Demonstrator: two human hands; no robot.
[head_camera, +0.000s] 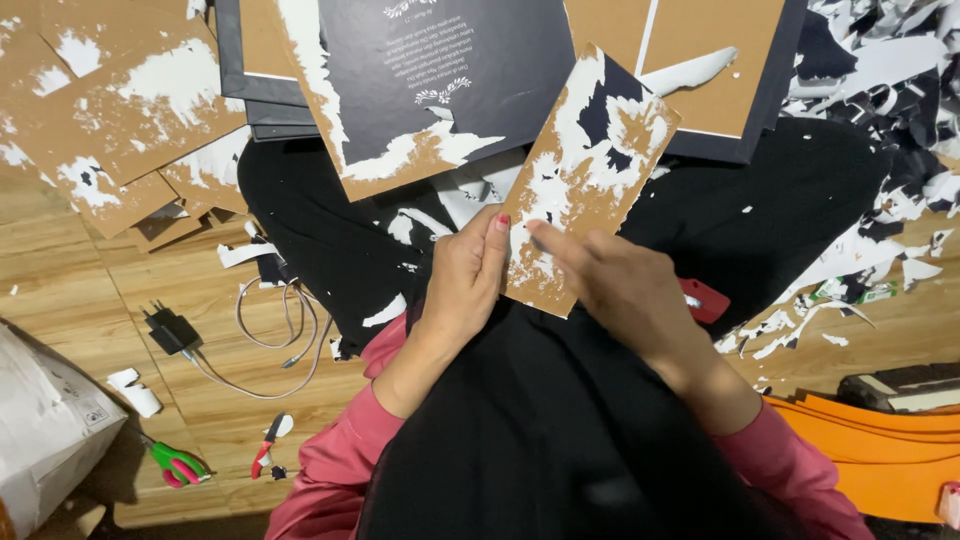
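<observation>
Two hands meet at a brown card (585, 180) tilted above the lap: left hand (462, 280) grips its edge, thumb up, while right hand (620, 285) lies loosely open, fingertips touching its face.

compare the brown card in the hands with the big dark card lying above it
The brown cardboard card in the left hand is narrow and nearly stripped, with only white and small dark scraps left. The large dark printed card lies unheld and keeps most of its dark facing. Both show torn white patches over brown board.
</observation>
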